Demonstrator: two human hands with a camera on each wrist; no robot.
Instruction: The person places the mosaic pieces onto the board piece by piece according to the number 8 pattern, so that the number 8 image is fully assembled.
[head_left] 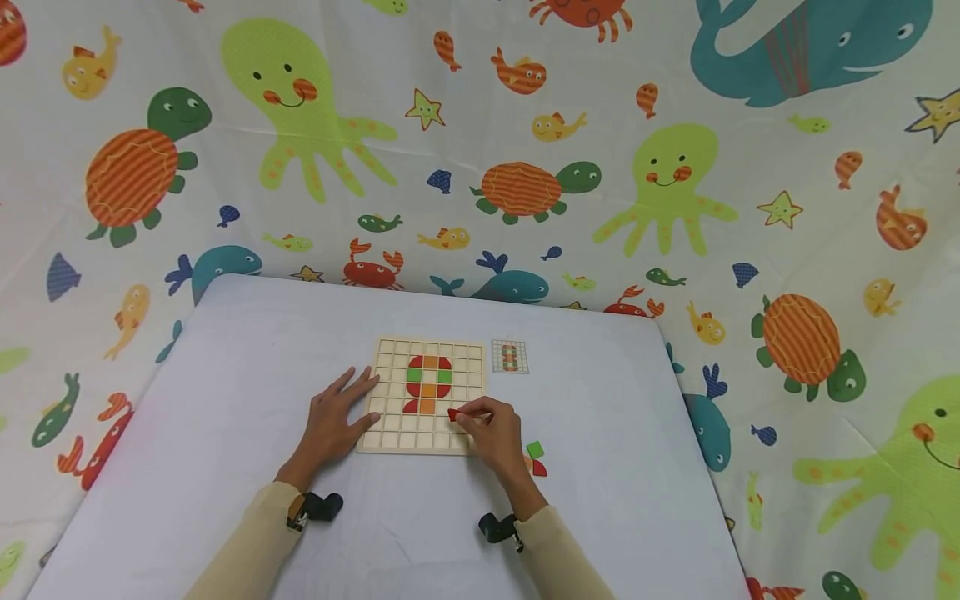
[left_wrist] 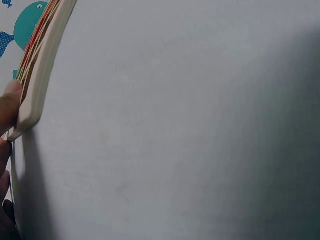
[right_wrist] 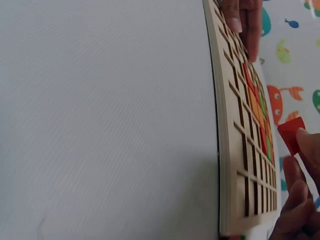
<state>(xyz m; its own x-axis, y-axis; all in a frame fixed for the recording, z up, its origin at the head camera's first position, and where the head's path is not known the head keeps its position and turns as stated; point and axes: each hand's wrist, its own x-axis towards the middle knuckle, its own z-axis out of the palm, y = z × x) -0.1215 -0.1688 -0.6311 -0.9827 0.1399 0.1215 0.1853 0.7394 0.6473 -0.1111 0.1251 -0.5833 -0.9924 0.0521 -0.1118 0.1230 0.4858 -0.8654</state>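
Note:
A wooden grid board (head_left: 390,435) lies on the white table. Set in its squares are red quarter-round tiles (head_left: 412,390), orange square tiles (head_left: 427,406) and green square tiles (head_left: 445,377), forming a ring with a short row below. My left hand (head_left: 330,425) rests at the board's left edge with fingers spread, its thumb on the rim in the left wrist view. Over the board's lower right, my right hand (head_left: 495,429) pinches a red tile (right_wrist: 291,134) between thumb and fingertips. In the right wrist view this tile is held above the grid.
Just right of the board's top corner lies a small pattern card (head_left: 522,358) with a coloured grid design. A loose green tile (head_left: 535,450) and a red tile (head_left: 540,468) lie beside my right wrist, partly covering another piece. A sea-animal curtain (head_left: 465,117) hangs behind the table.

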